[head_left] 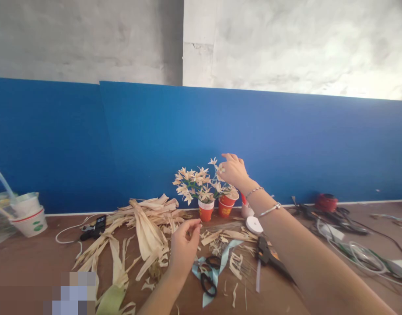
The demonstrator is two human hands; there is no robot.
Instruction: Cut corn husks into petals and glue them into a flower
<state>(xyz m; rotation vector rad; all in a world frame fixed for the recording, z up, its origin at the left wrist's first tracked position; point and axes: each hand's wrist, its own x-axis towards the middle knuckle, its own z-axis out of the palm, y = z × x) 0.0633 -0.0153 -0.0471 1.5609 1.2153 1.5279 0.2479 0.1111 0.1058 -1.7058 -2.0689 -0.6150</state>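
Observation:
Cream-coloured husk flowers [201, 178] on green stems stand in a red paper cup [206, 212] near the blue partition. My right hand [234, 169] reaches over to the right side of the flowers, thumb and fingers bent around a blossom or its stem; the exact contact is partly hidden. In front of the red cup is my left hand [187, 238], thumb and index finger pinched together; anything between the fingertips is too small to make out. Beside the flower cup sit stacked red cups [226, 205]. Dried corn husks [150, 223] lie left of my left hand.
Black-handled scissors [207, 284] lie on blue ribbon [224, 258]. A white tape roll [254, 225] and black glue gun [269, 256] are under my right forearm. White cups [29, 218] stand far left; cables [365, 258] spread at right.

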